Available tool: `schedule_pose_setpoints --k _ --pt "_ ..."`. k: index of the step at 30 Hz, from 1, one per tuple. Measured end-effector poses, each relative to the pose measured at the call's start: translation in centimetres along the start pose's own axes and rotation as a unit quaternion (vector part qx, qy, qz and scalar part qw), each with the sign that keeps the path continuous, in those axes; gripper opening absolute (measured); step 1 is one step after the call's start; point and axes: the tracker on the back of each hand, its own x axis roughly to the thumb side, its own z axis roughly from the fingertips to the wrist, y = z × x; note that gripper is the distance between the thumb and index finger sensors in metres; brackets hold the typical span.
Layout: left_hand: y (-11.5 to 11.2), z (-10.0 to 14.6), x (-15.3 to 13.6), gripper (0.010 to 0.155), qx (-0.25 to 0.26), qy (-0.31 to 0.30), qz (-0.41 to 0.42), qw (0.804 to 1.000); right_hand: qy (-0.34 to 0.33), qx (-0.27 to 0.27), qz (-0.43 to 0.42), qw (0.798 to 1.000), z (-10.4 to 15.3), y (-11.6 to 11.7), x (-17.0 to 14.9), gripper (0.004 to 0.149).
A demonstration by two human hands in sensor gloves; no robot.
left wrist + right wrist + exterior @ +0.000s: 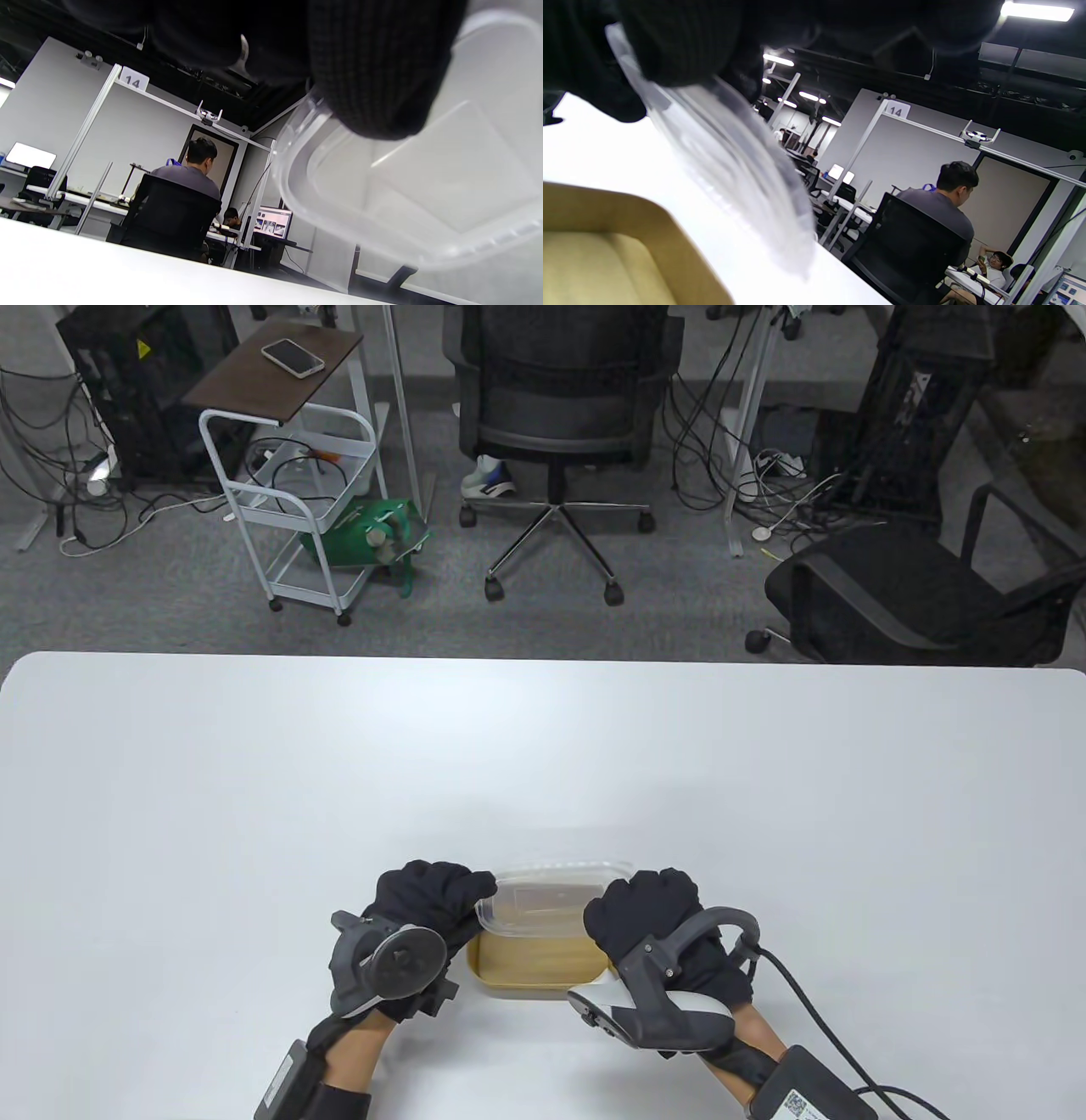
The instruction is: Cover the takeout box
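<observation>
A tan takeout box [543, 967] sits open on the white table near the front edge; its rim also shows in the right wrist view [649, 224]. A clear plastic lid [543, 895] hangs tilted above the box's far side. My left hand [441, 899] grips the lid's left end and my right hand [632, 908] grips its right end. The lid fills the right of the left wrist view [407, 182], under my fingers [373, 76]. In the right wrist view the lid [729, 169] slants down from my fingers [670, 42].
The white table [339, 780] stretches wide around the box. Beyond its far edge stand an office chair [556, 415], a second chair [899, 594] at the right, and a white cart [288, 483] at the left.
</observation>
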Motion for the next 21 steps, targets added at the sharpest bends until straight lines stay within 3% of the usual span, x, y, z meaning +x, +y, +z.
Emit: schedule_pose_setpoints --k 11,16,21 --pt "1.8 0.0 -0.4 0.042 0.048 0.007 0.021 0.999 0.019 -0.046 -0.057 0.997 0.1 -0.8 -1.6 0.038" --pt "2.5 0.1 -1.4 0.042 0.051 0.031 0.034 0.998 0.097 -0.08 -0.1 0.987 1.0 -0.8 -4.0 0.05" --pt "3.2 0.2 -2.4 0.042 0.059 0.05 0.052 0.996 0.192 -0.099 -0.178 0.96 2.8 1.4 -6.9 0.053"
